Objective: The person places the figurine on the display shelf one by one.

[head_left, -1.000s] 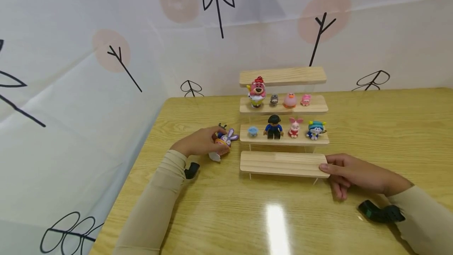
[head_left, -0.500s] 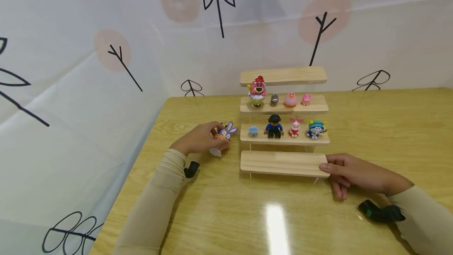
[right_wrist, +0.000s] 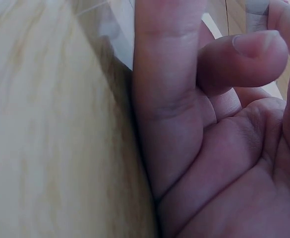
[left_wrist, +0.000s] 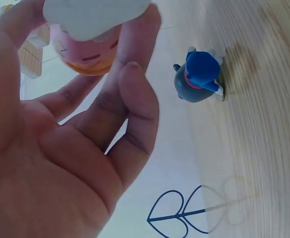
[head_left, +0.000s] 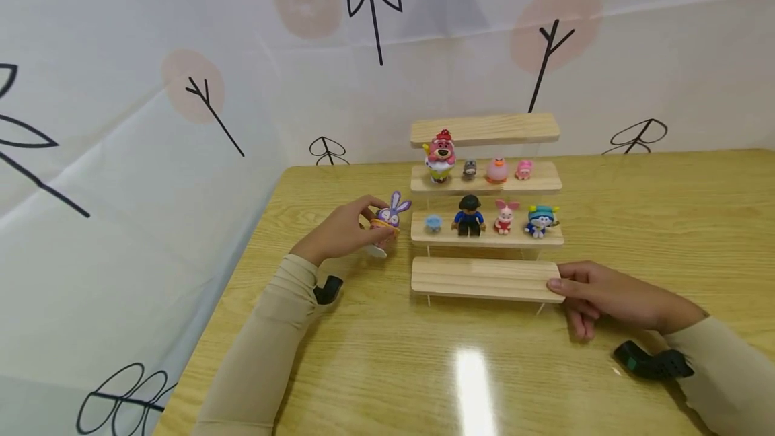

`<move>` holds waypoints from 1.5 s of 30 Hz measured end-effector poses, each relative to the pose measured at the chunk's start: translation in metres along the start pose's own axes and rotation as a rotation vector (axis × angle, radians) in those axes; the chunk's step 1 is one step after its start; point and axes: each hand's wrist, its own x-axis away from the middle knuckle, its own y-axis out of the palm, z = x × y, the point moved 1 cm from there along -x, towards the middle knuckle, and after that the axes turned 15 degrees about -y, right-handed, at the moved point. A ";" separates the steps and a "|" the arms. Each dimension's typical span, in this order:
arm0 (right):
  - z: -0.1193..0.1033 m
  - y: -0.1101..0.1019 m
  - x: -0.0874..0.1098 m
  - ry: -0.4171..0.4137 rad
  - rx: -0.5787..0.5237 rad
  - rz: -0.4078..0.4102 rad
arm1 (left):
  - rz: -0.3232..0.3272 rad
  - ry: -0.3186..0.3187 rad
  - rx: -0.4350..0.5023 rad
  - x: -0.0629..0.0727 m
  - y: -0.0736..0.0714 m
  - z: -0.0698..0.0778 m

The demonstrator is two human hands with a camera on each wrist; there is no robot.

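Note:
A rabbit figurine (head_left: 388,216) with long purple ears is pinched between the thumb and fingers of my left hand (head_left: 339,233), left of the tiered wooden stand. Up close in the left wrist view, its pink body (left_wrist: 85,49) and white base (left_wrist: 92,17) show above the palm. A dark-blue figurine (left_wrist: 199,77) stands on the table beyond that hand. On the right, my right hand (head_left: 617,296) grips the right end of the stand's lowest shelf (head_left: 478,278), thumb on top. Its lower fingers rest near the table.
The second shelf up holds a blue piece (head_left: 432,223), a black-haired toy person (head_left: 469,217), a piglet (head_left: 504,219) and a blue-green figurine (head_left: 540,222). Above them are a pink bear (head_left: 440,157) and other small figures. A patterned cloth (head_left: 448,79) hangs behind the table (head_left: 375,369).
My left hand has lifted the rabbit figurine and turned it more upright, its ears now pointing up. My right hand and the stand have stayed in place.

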 end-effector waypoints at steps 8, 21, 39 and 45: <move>0.001 0.000 0.000 0.007 0.000 -0.002 | 0.034 0.007 0.079 0.005 -0.002 0.007; 0.001 -0.002 0.000 -0.019 -0.016 -0.016 | 0.033 0.036 0.230 0.014 -0.005 0.021; 0.002 -0.001 0.000 -0.009 -0.012 -0.010 | 0.078 0.044 0.369 0.011 -0.010 0.017; 0.001 -0.001 -0.001 -0.006 -0.001 -0.007 | 0.160 0.105 0.528 0.014 -0.015 0.021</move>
